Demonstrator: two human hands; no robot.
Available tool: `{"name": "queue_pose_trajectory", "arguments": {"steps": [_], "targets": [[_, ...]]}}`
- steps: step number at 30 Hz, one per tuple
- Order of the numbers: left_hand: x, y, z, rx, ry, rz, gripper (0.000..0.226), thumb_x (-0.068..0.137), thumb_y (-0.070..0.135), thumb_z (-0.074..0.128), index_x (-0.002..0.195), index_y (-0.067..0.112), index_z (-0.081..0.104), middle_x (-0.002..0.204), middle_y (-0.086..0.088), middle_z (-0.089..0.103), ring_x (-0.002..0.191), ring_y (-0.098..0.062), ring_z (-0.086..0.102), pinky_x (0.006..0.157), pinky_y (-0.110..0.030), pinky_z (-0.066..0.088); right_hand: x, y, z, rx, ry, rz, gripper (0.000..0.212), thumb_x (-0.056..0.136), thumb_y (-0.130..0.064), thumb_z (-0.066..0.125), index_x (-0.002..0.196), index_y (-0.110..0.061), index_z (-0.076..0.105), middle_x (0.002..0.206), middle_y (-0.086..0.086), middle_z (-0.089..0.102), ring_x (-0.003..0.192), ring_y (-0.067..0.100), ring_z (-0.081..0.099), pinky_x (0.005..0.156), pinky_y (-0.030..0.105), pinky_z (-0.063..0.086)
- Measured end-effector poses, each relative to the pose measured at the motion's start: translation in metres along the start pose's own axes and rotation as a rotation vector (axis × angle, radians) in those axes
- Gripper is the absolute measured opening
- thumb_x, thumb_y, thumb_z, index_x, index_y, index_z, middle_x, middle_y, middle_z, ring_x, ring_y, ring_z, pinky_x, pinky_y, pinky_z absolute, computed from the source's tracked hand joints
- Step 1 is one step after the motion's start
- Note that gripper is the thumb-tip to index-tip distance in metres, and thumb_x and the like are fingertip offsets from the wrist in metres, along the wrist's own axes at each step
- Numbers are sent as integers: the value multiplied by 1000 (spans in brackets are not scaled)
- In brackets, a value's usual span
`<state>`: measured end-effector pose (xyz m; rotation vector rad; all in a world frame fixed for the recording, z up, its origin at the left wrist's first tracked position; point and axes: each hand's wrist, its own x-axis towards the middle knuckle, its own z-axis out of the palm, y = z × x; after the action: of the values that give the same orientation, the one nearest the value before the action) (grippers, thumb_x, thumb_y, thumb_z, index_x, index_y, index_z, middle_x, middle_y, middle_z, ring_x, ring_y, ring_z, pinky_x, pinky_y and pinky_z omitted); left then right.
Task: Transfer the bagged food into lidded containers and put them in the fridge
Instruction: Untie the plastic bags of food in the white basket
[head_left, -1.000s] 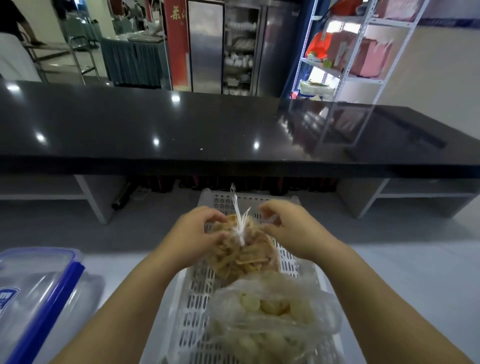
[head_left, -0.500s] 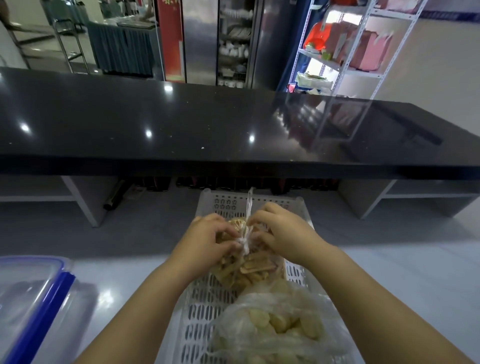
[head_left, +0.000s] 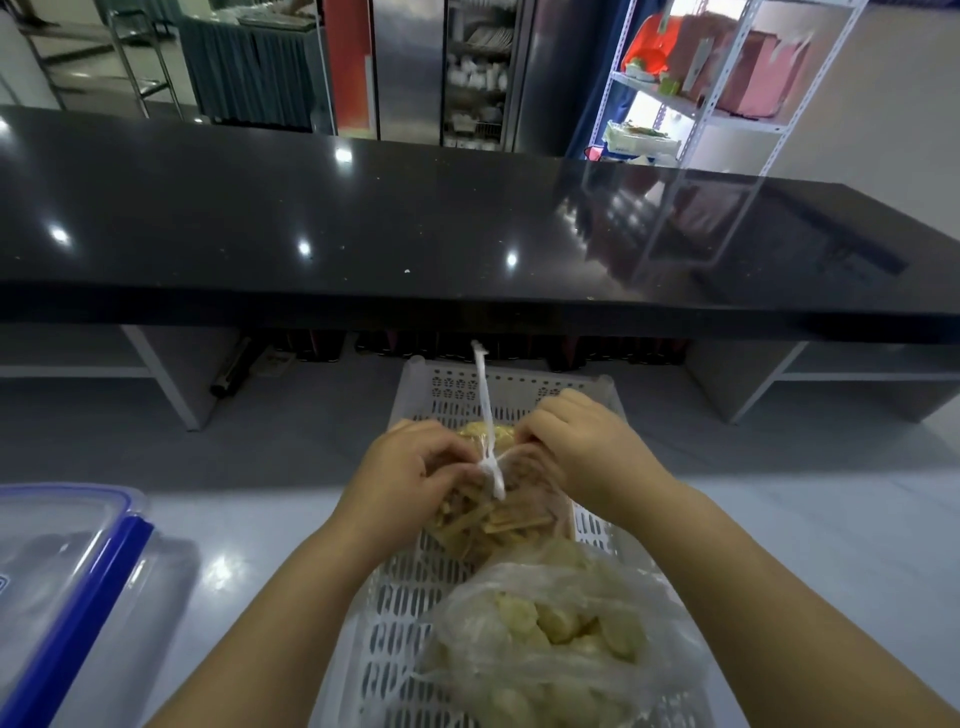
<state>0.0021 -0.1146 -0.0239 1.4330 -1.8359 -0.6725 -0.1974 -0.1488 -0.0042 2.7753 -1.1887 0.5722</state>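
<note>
A clear bag of tan strips (head_left: 498, 525) is sitting mid-frame in a white basket (head_left: 400, 618), its knotted neck being pinched by the left hand (head_left: 415, 470) and right hand (head_left: 582, 447), one white tail (head_left: 483, 395) sticking upward. A second bag of pale yellow pieces (head_left: 561, 629) is lying just below it; a blue-rimmed clear container (head_left: 67, 571) is resting lower left

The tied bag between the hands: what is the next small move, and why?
Probably pull the knot loose. The left hand and the right hand both pinch the tied bag at its neck. It is not yet open, and the blue-rimmed container stands at the left.
</note>
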Motion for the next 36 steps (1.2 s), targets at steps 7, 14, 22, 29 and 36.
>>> {"name": "queue_pose_trajectory", "arguments": {"steps": [7,14,22,29,36], "targets": [[-3,4,-3,-8,-18,-16,12,79,16,71,75,28,69,79,15,63,84,-1,55,75,-16,43,-3,18,-21,-43,133,83,16,87,-20,58,79,-7,64,75,5,60,67,23,53,48,35,47],[-5,3,-4,-52,10,-70,10,79,16,71,76,25,70,81,12,64,81,0,58,68,-7,43,-12,32,-21,56,198,475,8,90,-14,59,93,-9,64,92,3,60,87,24,54,72,38,49],[2,11,-3,83,-48,-73,16,73,39,75,82,30,65,82,12,57,80,-4,53,70,-23,46,-11,3,-14,411,142,610,16,81,-16,72,83,-15,56,85,-1,56,73,12,53,61,14,42],[-3,8,-1,-12,53,-62,6,77,21,74,75,26,71,77,12,65,79,-1,57,68,-11,44,-4,-17,14,484,-121,520,14,82,-20,69,95,-26,73,92,-17,56,91,7,56,81,26,49],[-5,0,-11,-48,185,-59,17,85,15,65,100,23,69,80,13,56,78,-3,55,69,-10,42,-18,-1,7,432,178,614,10,88,-11,62,80,-15,66,76,-11,58,73,1,53,63,8,38]]}}
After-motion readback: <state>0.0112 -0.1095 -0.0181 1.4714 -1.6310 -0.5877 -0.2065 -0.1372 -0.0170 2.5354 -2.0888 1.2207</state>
